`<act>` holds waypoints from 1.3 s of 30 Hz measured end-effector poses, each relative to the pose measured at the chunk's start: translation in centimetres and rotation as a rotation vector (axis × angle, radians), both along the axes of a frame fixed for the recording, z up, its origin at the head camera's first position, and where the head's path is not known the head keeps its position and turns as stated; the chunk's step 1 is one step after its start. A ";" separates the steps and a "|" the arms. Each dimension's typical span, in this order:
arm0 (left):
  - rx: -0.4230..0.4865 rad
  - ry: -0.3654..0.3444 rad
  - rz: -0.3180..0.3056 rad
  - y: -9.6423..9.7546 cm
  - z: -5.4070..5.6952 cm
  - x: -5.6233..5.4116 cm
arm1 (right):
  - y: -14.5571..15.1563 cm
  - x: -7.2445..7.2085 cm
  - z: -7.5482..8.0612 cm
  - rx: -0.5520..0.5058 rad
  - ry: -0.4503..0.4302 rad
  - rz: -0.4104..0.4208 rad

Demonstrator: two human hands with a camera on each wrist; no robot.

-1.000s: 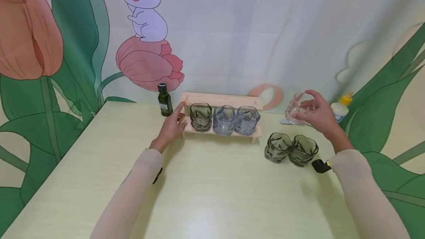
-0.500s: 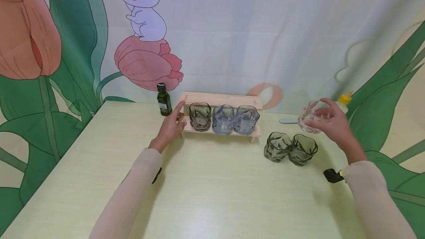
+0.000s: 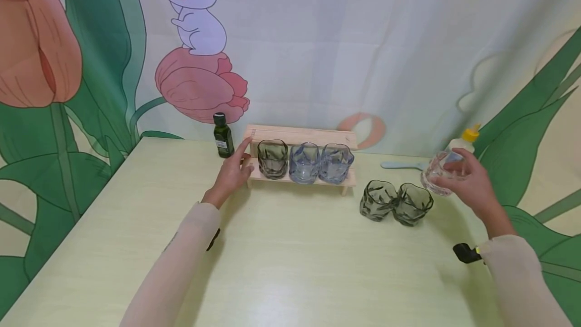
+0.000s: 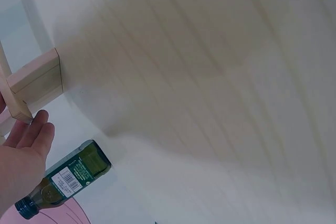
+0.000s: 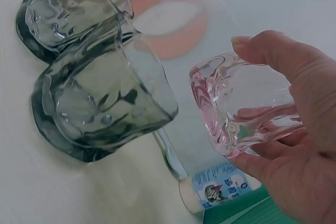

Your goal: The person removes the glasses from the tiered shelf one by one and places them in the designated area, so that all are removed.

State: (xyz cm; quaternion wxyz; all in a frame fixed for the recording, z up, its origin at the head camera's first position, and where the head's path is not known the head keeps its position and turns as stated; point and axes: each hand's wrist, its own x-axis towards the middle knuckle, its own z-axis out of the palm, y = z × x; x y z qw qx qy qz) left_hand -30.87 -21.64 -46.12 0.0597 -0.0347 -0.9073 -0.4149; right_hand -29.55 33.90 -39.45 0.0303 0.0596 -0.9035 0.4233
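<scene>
Glass (image 3: 434, 173), clear with a pink tint, is held roughly upright in the right hand (image 3: 474, 181), thumb and fingers curled round its sides. Since a second ago that hand has come nearer the person and farther out to its own side, carrying the glass from beyond the two dark glasses, near one (image 3: 378, 201) and far one (image 3: 413, 205) from the left hand, to just past the far one. More of the blue handle (image 3: 399, 165) beyond the right hand now shows.

The left hand (image 3: 230, 176) has stayed at its end of the rack (image 3: 301, 136), fingers mostly straight and touching it. On the rack, running from the left hand toward the right, the grey glass (image 3: 273, 159) and blue glasses (image 3: 305, 164) have not moved, nor has the green bottle (image 3: 223, 139) just beyond the left fingers.

The right hand and its glass hide the handle's far end and the lower part of the white bottle (image 3: 463, 144), whose label shows in the right wrist view. In the left wrist view the left hand is cut off by the edge. Whether the held glass touches the table (image 3: 290, 256) I cannot tell.
</scene>
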 end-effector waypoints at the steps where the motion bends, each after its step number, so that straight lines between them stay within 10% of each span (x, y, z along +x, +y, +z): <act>1: 0.002 -0.001 0.001 0.0 0.0 0.0 | 0.2 0.1 -0.2 0.001 0.001 -0.005; 39: 0.011 -0.013 0.002 0.2 -0.1 -0.1 | 2.7 2.0 -6.3 0.048 -0.078 0.014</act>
